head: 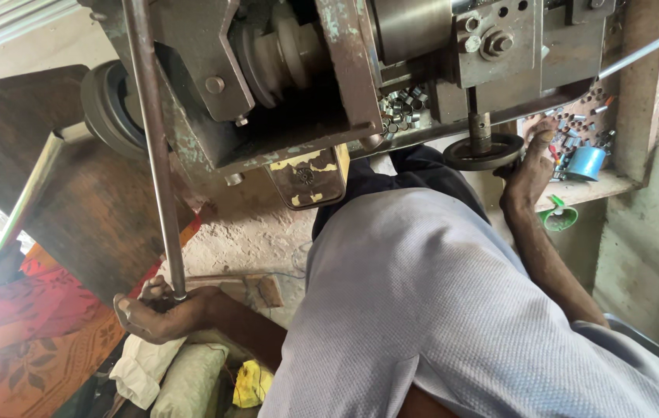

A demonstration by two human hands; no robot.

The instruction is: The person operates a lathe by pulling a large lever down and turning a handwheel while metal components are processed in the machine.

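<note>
Gripping the long steel rod (155,155) near its lower end, my left hand (161,310) is closed round it to steady it against the machine (306,85). Farther right, my right hand (529,172) rests fingers-spread by the black handwheel (484,151) — small metal sleeves (403,108) heaped beyond.

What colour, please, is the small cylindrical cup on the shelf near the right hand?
The small cylindrical cup is light blue, seen best in the head view.

Metal rod (155,147) stands left of handwheel (484,152), beneath the machine (345,70)
</note>
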